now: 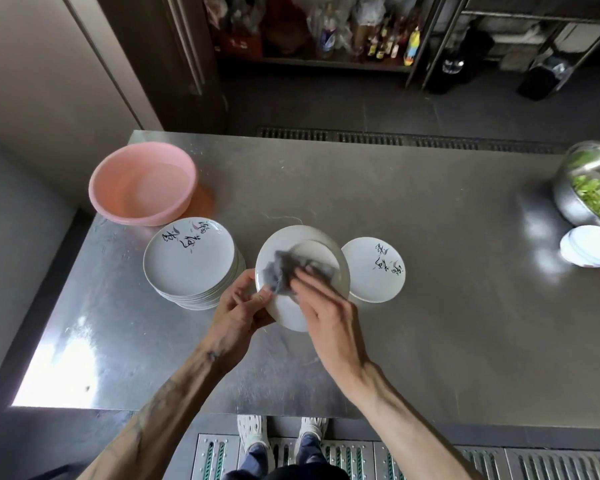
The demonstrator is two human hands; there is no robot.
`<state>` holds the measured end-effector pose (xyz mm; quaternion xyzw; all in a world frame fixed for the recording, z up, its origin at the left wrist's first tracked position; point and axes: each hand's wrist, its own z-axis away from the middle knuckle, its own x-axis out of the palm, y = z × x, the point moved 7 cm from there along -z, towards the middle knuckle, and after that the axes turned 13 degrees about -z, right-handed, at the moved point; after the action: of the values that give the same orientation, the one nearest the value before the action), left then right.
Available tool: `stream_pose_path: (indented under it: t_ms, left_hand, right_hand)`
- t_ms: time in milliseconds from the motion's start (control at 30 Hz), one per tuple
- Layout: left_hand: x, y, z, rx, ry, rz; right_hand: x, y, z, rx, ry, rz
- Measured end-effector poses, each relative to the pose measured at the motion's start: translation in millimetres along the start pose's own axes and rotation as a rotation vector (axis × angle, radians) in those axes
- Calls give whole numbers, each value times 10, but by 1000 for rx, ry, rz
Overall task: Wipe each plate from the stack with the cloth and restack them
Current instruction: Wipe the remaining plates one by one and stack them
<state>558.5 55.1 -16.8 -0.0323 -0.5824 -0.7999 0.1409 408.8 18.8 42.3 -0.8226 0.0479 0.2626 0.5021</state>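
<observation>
A white plate (pixel 317 244) is held tilted above the steel table (pixel 447 289), its underside with the foot ring facing me. My left hand (pixel 238 311) grips its lower left rim. My right hand (pixel 326 306) presses a grey cloth (pixel 284 270) against the plate's underside. To the left stands a tall stack of white plates (pixel 191 259) with black brush lettering on the top one. To the right a single plate (pixel 374 270) with the same lettering lies flat, partly hidden behind the held plate.
A pink plastic basin (pixel 141 187) stands at the back left of the table. At the far right sit a metal bowl of green vegetables (pixel 593 188) and a small white dish (pixel 587 251). Shelves with bottles line the back wall.
</observation>
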Motion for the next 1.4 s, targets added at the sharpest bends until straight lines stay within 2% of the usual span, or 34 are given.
stream_pose_path:
  t_ms: [100, 267, 467, 667, 867, 1000, 1133, 1200, 1300, 1400]
  left_hand:
    - [-20, 13, 15, -6, 5, 2]
    - [-52, 62, 16, -20, 62, 7]
    - [-51, 34, 42, -11, 78, 38]
    - [-62, 71, 71, -23, 93, 9]
    - [-96, 110, 77, -10, 126, 13]
    - [-49, 122, 68, -6, 123, 20]
    - [-3, 136, 48, -9, 102, 31]
    - [13, 142, 59, -15, 73, 9]
    - [47, 143, 67, -24, 41, -4]
    - [46, 168, 65, -6, 47, -9]
  right_hand:
    - [23, 0, -40, -40, -65, -3]
    - [-248, 185, -297, 90, 77, 46]
    - [31, -26, 76, -46, -103, 11]
    - [-327, 280, -275, 156, 85, 31]
    - [-46, 71, 153, -16, -92, 8]
    - [-217, 225, -43, 134, 74, -7]
    - [-27, -24, 43, -4, -21, -17]
    - [-82, -7, -80, -31, -9, 2]
    - [-253, 76, -420, 27, 58, 39]
    - [-375, 193, -615, 128, 96, -24]
